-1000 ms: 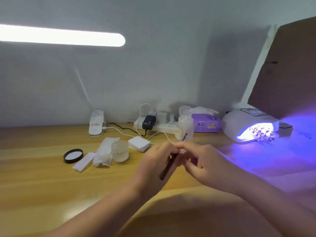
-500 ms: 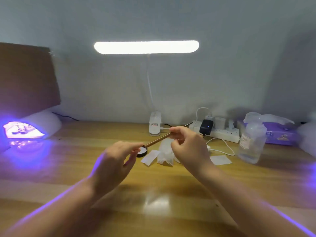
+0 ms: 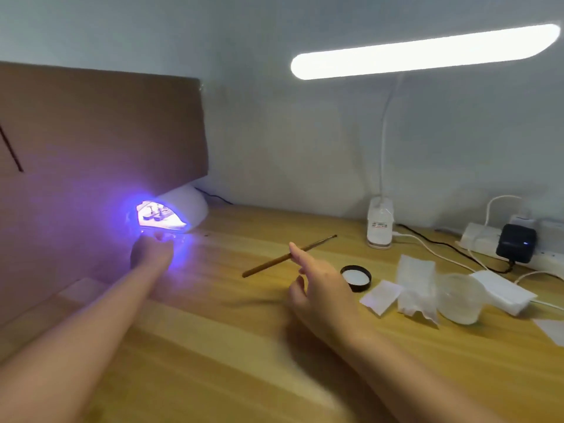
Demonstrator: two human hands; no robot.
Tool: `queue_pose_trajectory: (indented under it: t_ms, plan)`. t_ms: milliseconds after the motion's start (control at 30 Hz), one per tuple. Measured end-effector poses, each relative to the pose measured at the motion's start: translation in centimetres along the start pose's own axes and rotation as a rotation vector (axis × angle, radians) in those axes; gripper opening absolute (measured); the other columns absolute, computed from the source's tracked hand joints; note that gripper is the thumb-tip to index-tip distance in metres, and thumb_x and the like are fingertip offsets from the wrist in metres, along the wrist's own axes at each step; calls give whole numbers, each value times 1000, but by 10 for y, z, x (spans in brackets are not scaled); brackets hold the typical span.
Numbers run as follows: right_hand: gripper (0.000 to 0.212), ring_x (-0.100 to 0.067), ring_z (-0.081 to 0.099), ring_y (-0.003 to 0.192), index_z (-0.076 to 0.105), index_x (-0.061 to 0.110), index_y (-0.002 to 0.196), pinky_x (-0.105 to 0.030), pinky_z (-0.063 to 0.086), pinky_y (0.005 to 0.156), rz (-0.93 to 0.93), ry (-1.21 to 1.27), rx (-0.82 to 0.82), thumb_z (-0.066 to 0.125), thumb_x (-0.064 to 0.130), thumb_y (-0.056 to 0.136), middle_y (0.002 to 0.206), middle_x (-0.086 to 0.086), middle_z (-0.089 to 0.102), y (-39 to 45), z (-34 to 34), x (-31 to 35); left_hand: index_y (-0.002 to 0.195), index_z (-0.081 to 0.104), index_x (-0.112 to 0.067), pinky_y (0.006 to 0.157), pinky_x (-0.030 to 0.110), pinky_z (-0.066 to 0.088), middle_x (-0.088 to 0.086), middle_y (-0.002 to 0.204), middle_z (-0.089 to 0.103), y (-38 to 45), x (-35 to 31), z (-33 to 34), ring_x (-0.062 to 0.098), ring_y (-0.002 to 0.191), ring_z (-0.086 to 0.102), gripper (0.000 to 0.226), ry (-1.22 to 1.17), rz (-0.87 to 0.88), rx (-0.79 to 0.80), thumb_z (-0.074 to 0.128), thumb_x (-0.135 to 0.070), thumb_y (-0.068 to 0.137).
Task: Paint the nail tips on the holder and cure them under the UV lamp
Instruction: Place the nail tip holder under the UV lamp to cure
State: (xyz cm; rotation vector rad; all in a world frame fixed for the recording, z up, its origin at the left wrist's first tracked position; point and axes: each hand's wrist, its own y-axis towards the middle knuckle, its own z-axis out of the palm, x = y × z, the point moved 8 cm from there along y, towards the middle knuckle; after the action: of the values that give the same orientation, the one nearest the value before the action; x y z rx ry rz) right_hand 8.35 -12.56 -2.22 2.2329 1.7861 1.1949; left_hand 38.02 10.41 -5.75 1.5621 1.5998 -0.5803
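Observation:
The white UV lamp [image 3: 183,203] glows violet at the left, in front of a brown cardboard sheet. Inside its mouth stands the nail tip holder [image 3: 155,213] with several tips on it. My left hand [image 3: 151,250] reaches to the lamp's mouth, and its fingertips are at the holder's front edge. The glare hides whether they grip it. Above the middle of the table my right hand [image 3: 317,282] holds a thin wooden-handled brush [image 3: 274,262], pinched near its middle. The brush slants up to the right.
A black jar lid [image 3: 356,277], white wipes [image 3: 415,285] and a clear cup [image 3: 460,297] lie to the right. A desk lamp base [image 3: 380,222], power strip [image 3: 476,239] with black adapter [image 3: 515,244] and cables line the back wall.
My head has turned to the left, bringing the UV lamp nearer the centre. My left hand left the brush and stretched out to the lamp's mouth. My right hand kept the brush.

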Motion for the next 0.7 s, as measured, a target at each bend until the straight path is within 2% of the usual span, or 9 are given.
queue_pose_trajectory:
  t_ms: [100, 233, 333, 400, 467, 567, 700]
  plan:
    - [63, -19, 56, 103, 38, 23, 145, -32, 46, 79, -53, -9, 49, 55, 13, 85, 108, -2, 64, -8, 13, 5, 109, 62, -4, 87, 41, 47, 27, 113, 64, 25, 10, 17, 39, 104, 62, 24, 63, 39, 103, 63, -22, 93]
    - [61, -16, 55, 105, 39, 25, 144, -30, 46, 82, -22, 8, 20, 55, 13, 86, 111, -1, 64, -6, 12, 0, 134, 50, -1, 96, 42, 45, 27, 126, 57, 56, 8, 29, 39, 114, 57, 39, 47, 77, 132, 56, -11, 96]
    - [64, -11, 53, 108, 34, 29, 146, -26, 44, 85, 20, 24, 40, 54, 16, 87, 117, 3, 61, -5, 16, -6, 142, 42, -3, 106, 38, 37, 18, 130, 51, 78, 8, 37, 37, 123, 48, 44, -10, 71, 89, 49, -6, 99]
    - [64, -7, 53, 100, 35, 30, 145, -24, 45, 82, 17, 30, 46, 55, 16, 86, 115, 5, 61, -4, 17, -5, 140, 44, 0, 104, 35, 35, 22, 137, 49, 88, 2, 40, 30, 116, 49, 40, 64, 101, 25, 45, -6, 100]
    - [62, 2, 50, 84, 38, 33, 142, -18, 43, 76, 21, 62, 32, 57, 15, 86, 110, 8, 62, -3, 16, -7, 134, 48, 5, 95, 39, 42, 27, 133, 52, 97, -4, 43, 31, 104, 51, 36, 174, 88, -8, 42, -5, 100]
    - [60, 5, 50, 79, 40, 39, 138, -16, 44, 74, 48, 117, -4, 59, 15, 87, 106, 16, 62, -3, 13, -12, 130, 51, 7, 92, 45, 45, 29, 128, 54, 111, -2, 54, 43, 116, 54, 36, 314, 41, 16, 46, -8, 97]
    - [61, 4, 54, 91, 37, 45, 135, -23, 49, 77, 56, 131, -6, 60, 17, 87, 106, 22, 60, -3, 14, -12, 137, 32, 4, 97, 44, 43, 25, 137, 44, 127, 7, 63, 39, 131, 39, 57, 379, -50, 27, 55, -4, 85]
